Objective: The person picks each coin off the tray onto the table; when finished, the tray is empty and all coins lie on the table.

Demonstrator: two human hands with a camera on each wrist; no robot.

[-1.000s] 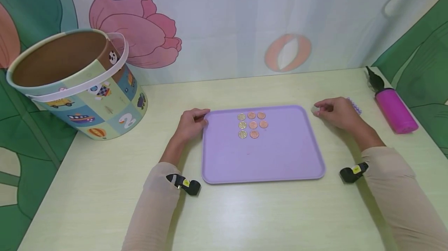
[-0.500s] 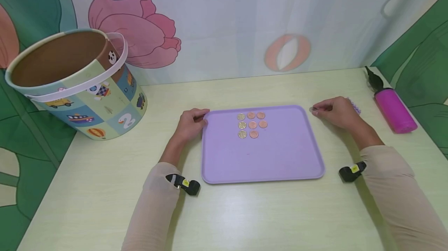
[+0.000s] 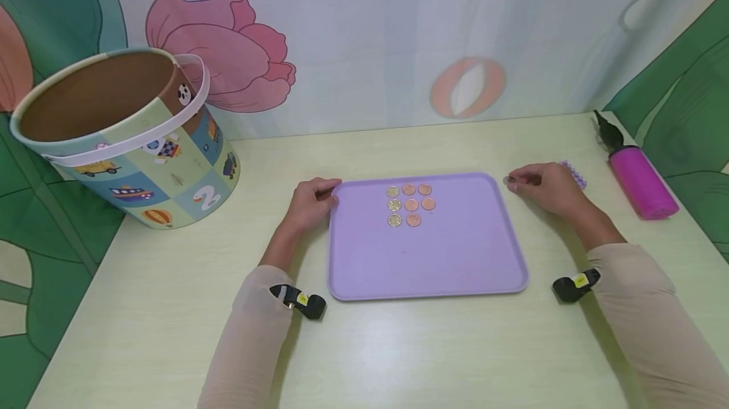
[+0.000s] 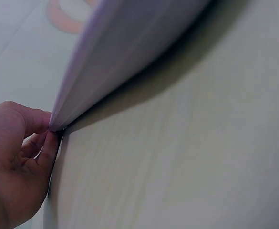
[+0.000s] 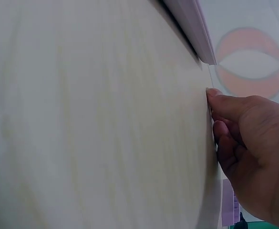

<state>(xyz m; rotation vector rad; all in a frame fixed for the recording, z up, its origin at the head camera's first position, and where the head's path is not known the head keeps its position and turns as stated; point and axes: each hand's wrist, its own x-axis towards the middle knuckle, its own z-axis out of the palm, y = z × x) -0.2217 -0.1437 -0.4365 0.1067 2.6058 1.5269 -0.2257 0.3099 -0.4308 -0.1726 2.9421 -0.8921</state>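
Observation:
A lilac tray (image 3: 455, 244) lies on the table. On it, gold-coloured coins (image 3: 394, 205) form a left column, with copper coins (image 3: 411, 205) in columns to their right. My left hand (image 3: 310, 205) grips the tray's far left corner; in the left wrist view the fingertips (image 4: 43, 123) meet at its rim. Beyond the tray's right edge, my right hand (image 3: 548, 186) pinches a silvery coin (image 3: 509, 179) low over the table. The right wrist view shows thumb and fingers (image 5: 230, 107) together, with only a sliver of the coin showing.
A large patterned bucket (image 3: 171, 168) with a pale handle stands at the back left. Behind the right hand lies a purple beaded item (image 3: 575, 175), partly hidden. A magenta pump (image 3: 643, 181) with a black nozzle lies at the far right. A printed curtain (image 3: 364, 35) hangs behind the table.
The coin in the right hand has tipped from showing its face to lying flatter, and that hand has shifted very slightly. The left hand and tray stay put.

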